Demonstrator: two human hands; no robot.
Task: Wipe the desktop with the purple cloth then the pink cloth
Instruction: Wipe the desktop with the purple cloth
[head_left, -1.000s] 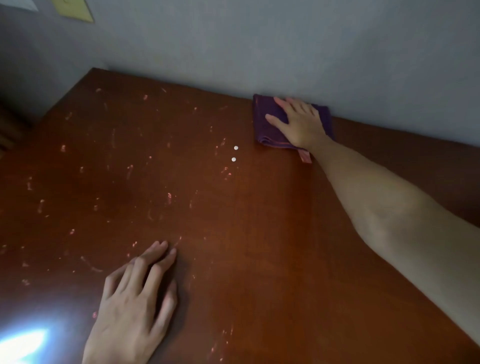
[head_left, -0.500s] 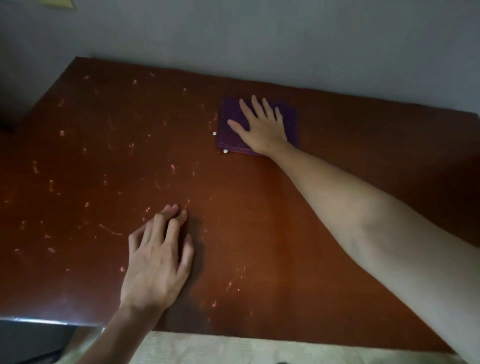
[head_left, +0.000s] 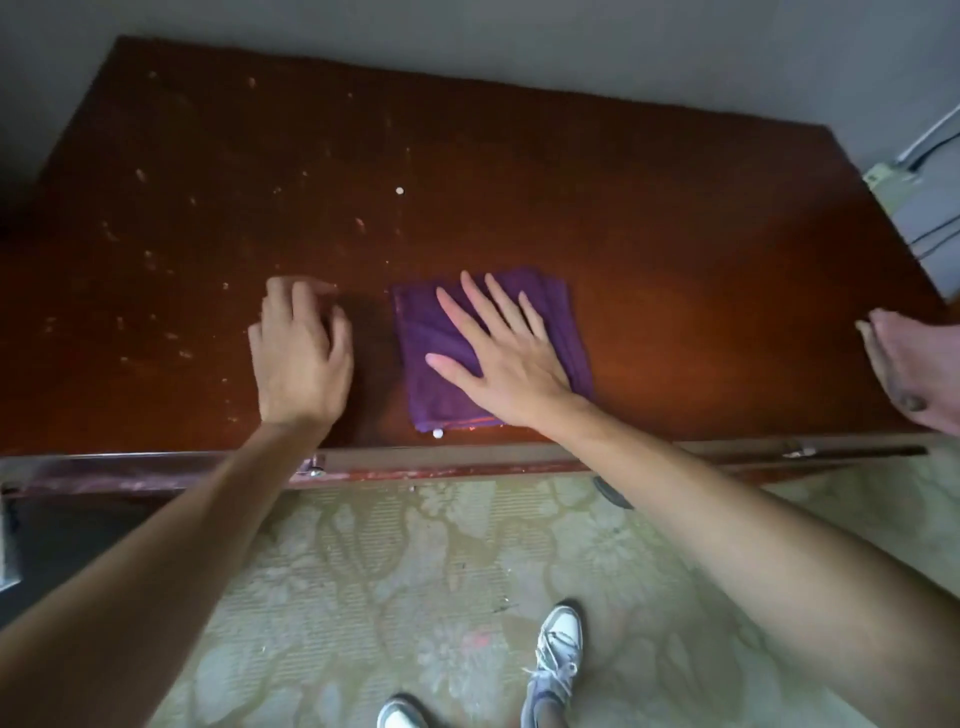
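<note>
Near the front edge of the desktop (head_left: 649, 260), the right hand (head_left: 511, 358) presses flat, fingers spread, on the folded purple cloth (head_left: 431, 338), hiding its right part; the left hand (head_left: 301, 353) rests beside it, fingers curled loosely.

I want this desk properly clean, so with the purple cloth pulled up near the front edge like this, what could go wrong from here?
1. The purple cloth has a small white bead at its near edge; another pull would likely knock it onto the floor.
2. Another white bead and pale specks lie on the desktop farther back and left, so they may get missed.
3. The left hand rests flat among specks and may smear them.
</note>
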